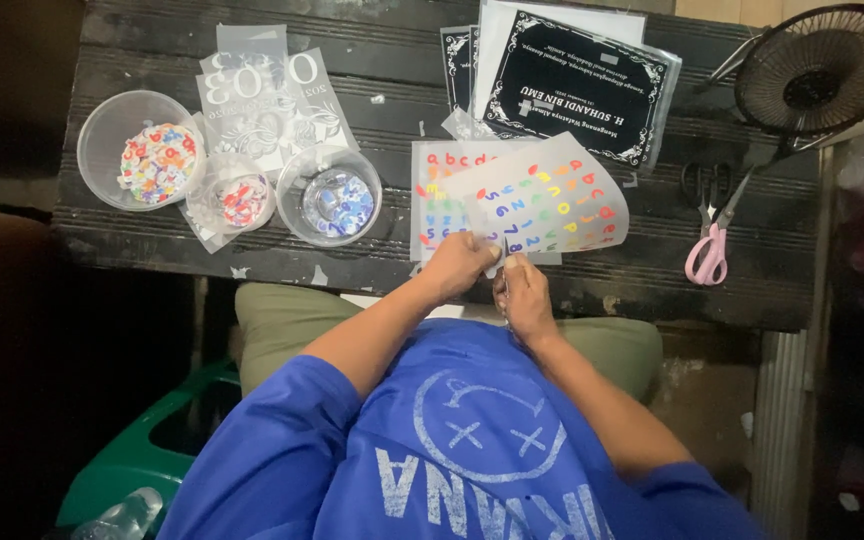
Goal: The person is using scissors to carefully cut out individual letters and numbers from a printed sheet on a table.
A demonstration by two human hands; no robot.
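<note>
Gripping: both hands pinch sticker sheet at its lower edge
Left hand: closed on sheet
Right hand: closed on sheet
Sheet: lifted over table front, scissors right

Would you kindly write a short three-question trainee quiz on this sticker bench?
1. True or false: both hands, left hand and right hand, touch the sticker sheet.
2. How many clear tubs hold cut pieces: A two, B three, C five?
3. Which tool lies right of the sheet, below the fan?

Key:
1. True.
2. B: big tub, small tub, middle tub.
3. Pink scissors.
</note>
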